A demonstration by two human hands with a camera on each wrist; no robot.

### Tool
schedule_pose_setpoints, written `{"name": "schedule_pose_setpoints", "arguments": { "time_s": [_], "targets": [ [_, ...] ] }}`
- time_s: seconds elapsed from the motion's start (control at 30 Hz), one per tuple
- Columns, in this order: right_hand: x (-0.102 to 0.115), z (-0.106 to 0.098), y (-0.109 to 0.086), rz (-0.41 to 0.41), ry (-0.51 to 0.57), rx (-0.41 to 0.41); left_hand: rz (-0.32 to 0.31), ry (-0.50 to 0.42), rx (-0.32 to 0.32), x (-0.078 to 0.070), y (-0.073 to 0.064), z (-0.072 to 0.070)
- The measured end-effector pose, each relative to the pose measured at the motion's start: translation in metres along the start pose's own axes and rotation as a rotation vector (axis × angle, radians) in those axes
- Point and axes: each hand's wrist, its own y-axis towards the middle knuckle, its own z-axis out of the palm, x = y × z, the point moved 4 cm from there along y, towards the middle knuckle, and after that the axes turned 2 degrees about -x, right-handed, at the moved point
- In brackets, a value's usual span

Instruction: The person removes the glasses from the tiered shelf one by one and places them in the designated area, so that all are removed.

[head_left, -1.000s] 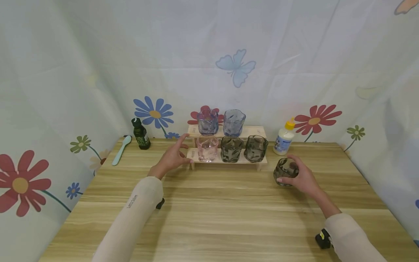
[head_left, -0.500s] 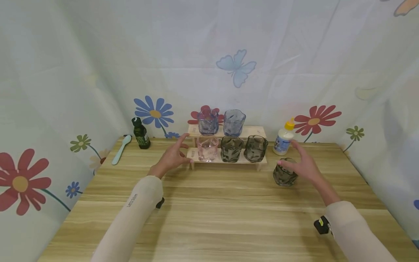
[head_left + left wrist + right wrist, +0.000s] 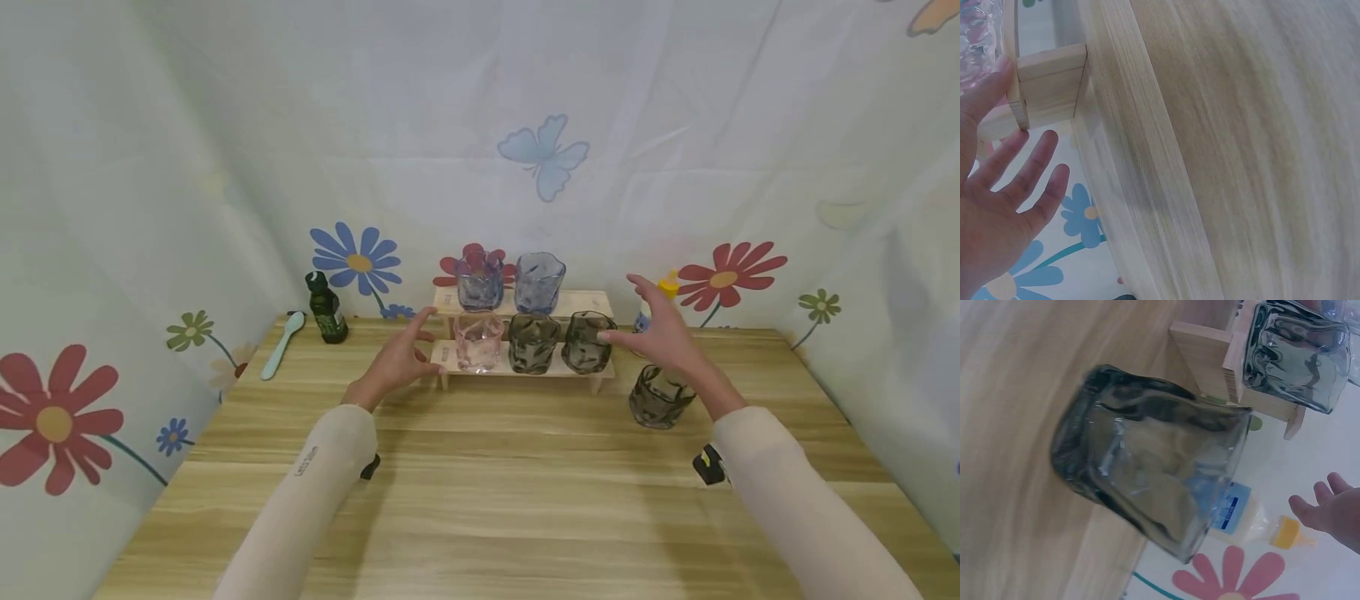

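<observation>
Right, end dark glass (image 3: 585, 350) first: upright on the lower tier of the wooden stand (image 3: 588, 302), at its right end. Right hand (image 3: 666, 333) poised just off that end, thumb and fingers spread wide, holding nothing; thumb overlaps the glass in the head view, contact can't be told. Step looks like lining up a grasp on this glass; next move probably calls for bringing fingers and thumb in around it, then a straight lift clear of its neighbour. Left hand (image 3: 393, 358) at the stand's left end, fingers spread, fingertips touching the board edge, likely steadying it. Also on the lower tier: middle dark glass (image 3: 533, 343), then pink glass (image 3: 478, 343) at left. Upper tier: left bluish glass (image 3: 481, 282) and right bluish glass (image 3: 540, 285). Off the stand, to its right and nearer the person: loose dark glass (image 3: 660, 398), upright on the worktop (image 3: 480, 500). Count: six glasses, being three dark, one pink, two bluish; five on the stand, one off. Farther out: one yellow-capped bottle (image 3: 1241, 515) just right of the stand, partly hidden by the right hand in the head view; one green bottle (image 3: 327, 308) and one spoon (image 3: 282, 346) well left of it.
</observation>
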Motion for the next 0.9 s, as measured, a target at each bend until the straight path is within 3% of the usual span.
{"name": "schedule_pose_setpoints", "arguments": {
  "time_s": [0.2, 0.4, 0.9],
  "targets": [
    [0.016, 0.003, 0.02, -0.051, -0.062, 0.005, 0.008, 0.007, 0.001, -0.002, 0.0, -0.001],
    [0.028, 0.009, 0.037, -0.075, -0.059, 0.04, 0.004, 0.018, -0.003, -0.001, 0.001, -0.002],
    [0.053, 0.041, 0.069, -0.074, -0.09, 0.12, 0.006, -0.001, -0.001, -0.002, -0.001, -0.001]
  ]
}}
